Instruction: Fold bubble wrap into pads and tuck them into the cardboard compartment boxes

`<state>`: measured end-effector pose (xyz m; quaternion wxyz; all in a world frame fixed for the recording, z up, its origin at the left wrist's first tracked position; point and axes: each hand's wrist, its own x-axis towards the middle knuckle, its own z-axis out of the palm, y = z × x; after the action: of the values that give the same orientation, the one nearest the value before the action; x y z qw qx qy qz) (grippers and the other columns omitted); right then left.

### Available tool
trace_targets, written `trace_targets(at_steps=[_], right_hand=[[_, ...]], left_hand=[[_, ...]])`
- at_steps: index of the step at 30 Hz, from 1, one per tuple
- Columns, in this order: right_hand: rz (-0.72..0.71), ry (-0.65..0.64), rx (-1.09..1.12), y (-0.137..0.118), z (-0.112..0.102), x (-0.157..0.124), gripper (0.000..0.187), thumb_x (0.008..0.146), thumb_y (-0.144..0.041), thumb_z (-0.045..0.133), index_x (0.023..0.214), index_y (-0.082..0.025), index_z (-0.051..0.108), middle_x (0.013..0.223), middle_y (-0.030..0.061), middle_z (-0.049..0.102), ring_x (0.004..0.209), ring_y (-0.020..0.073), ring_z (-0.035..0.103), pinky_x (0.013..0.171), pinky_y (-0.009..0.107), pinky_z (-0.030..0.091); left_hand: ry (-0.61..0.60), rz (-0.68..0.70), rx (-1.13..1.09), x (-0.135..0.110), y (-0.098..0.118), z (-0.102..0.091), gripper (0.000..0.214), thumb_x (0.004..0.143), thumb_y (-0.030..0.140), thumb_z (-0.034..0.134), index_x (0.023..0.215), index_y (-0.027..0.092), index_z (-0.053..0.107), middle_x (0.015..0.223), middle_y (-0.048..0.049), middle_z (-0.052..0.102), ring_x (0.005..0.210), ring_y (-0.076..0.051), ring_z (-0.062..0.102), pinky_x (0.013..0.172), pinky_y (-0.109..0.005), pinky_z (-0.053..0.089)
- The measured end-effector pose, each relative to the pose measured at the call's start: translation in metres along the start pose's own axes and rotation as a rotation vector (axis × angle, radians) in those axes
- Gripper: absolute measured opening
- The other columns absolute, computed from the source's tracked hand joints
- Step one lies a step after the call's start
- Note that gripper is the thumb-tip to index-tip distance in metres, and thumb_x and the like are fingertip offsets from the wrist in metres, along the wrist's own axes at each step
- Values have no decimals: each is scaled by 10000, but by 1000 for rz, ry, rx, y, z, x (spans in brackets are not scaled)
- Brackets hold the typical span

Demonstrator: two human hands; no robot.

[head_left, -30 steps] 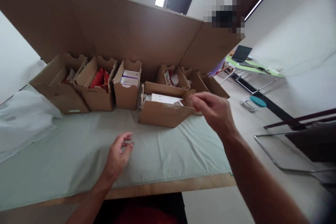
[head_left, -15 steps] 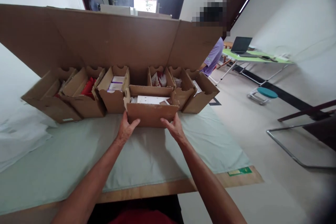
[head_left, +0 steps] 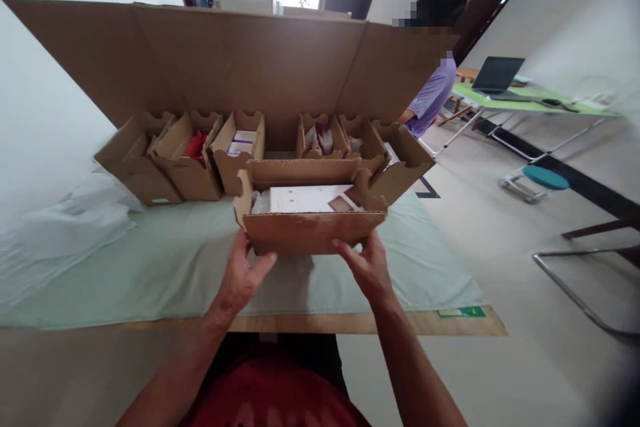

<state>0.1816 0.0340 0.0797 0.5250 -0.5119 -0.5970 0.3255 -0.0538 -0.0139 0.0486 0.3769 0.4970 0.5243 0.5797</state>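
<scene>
Between my two hands is an open-topped cardboard box [head_left: 310, 233], lifted towards me over the table. Inside it lie a long white box [head_left: 305, 199] and some clear plastic at the left end. My left hand [head_left: 245, 273] grips the box's lower left corner, thumb on the front face and fingers partly hidden. At the lower right corner, my right hand [head_left: 367, 263] holds it the same way. Behind stands a row of similar cardboard boxes, among them one with a red packet [head_left: 195, 145] and one with white-and-purple cartons [head_left: 243, 141]. A gap shows in the row behind the held box.
A tall cardboard panel [head_left: 250, 63] stands behind the row. Pale green cloth [head_left: 175, 267] covers the table, with white plastic sheeting [head_left: 75, 233] on the left. A person in a purple shirt [head_left: 433, 97] sits beyond, near a green table with a laptop [head_left: 497, 77] and a teal stool [head_left: 545, 177].
Both hands have drawn the held cardboard box closer to me, away from the row, and it looks larger. The view has shifted, and more of the person behind the panel shows.
</scene>
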Motion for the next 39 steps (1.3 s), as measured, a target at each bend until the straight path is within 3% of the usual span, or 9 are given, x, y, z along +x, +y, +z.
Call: trace_targets(at_steps=[5, 9, 11, 21, 24, 28, 32, 36, 39], right_hand=[[-42, -57, -13, -6, -7, -14, 469, 748, -478, 775, 1110, -217, 630, 1107, 84, 717, 1022, 273, 638, 903, 413, 516], [4, 35, -36, -2, -16, -26, 463, 756, -475, 775, 1111, -220, 621, 1067, 71, 716, 995, 273, 637, 871, 416, 517], [10, 45, -53, 1, -17, -32, 465, 756, -466, 774, 1120, -219, 620, 1067, 71, 714, 988, 273, 638, 874, 420, 517], [-64, -3, -29, 12, 7, -54, 512, 840, -435, 732, 1268, -194, 586, 1237, 117, 688, 1127, 274, 636, 978, 420, 523], [-116, 65, -95, 24, 18, -72, 582, 883, -407, 700, 1390, -188, 517, 1340, 137, 628, 1232, 284, 595, 1043, 450, 498], [-182, 129, -238, 36, 40, -114, 744, 926, -310, 654, 1577, -225, 304, 1557, 164, 442, 1429, 322, 442, 1138, 533, 422], [-348, -12, -344, 45, 46, -161, 684, 953, -176, 576, 1583, -276, 327, 1589, 151, 410, 1448, 313, 432, 1111, 525, 459], [-345, 74, -364, 61, 19, -166, 471, 946, -144, 578, 1395, -288, 554, 1393, 123, 586, 1295, 278, 571, 1055, 503, 504], [-153, 151, -306, 74, -1, -134, 599, 909, -278, 681, 1468, -261, 467, 1446, 158, 539, 1320, 317, 550, 987, 520, 548]], left_hand=[[95, 27, -2, -12, 7, -1, 549, 803, 360, 730, 1289, 199, 533, 1168, -80, 640, 1072, -242, 617, 983, -383, 482], [-57, -19, 6, -24, 15, 3, 518, 832, 351, 698, 1298, 201, 528, 1260, -96, 626, 1127, -248, 599, 1002, -382, 462], [-55, -21, 7, -26, 15, 3, 518, 829, 348, 699, 1295, 201, 527, 1238, -92, 629, 1128, -251, 595, 1007, -390, 457], [42, -14, 6, -34, -15, -16, 548, 830, 344, 709, 1327, 197, 531, 1237, -96, 644, 1193, -268, 596, 1060, -422, 452], [61, 17, -55, -15, -28, -15, 584, 797, 333, 719, 1330, 190, 529, 1318, -112, 625, 1262, -290, 576, 1117, -449, 423], [-29, 77, -123, 38, -40, -13, 688, 726, 346, 714, 1362, 176, 511, 1424, -151, 578, 1375, -334, 504, 1179, -498, 366], [22, 3, 14, 63, -50, -10, 825, 722, 395, 736, 1465, 191, 440, 1572, -185, 440, 1467, -370, 407, 1203, -564, 314], [72, -57, 91, 16, -59, -12, 769, 847, 487, 681, 1516, 220, 412, 1597, -172, 417, 1466, -350, 423, 1207, -557, 322], [-12, -63, 64, -40, -60, -8, 742, 911, 503, 628, 1559, 263, 358, 1626, -143, 384, 1492, -344, 387, 1204, -557, 343]])
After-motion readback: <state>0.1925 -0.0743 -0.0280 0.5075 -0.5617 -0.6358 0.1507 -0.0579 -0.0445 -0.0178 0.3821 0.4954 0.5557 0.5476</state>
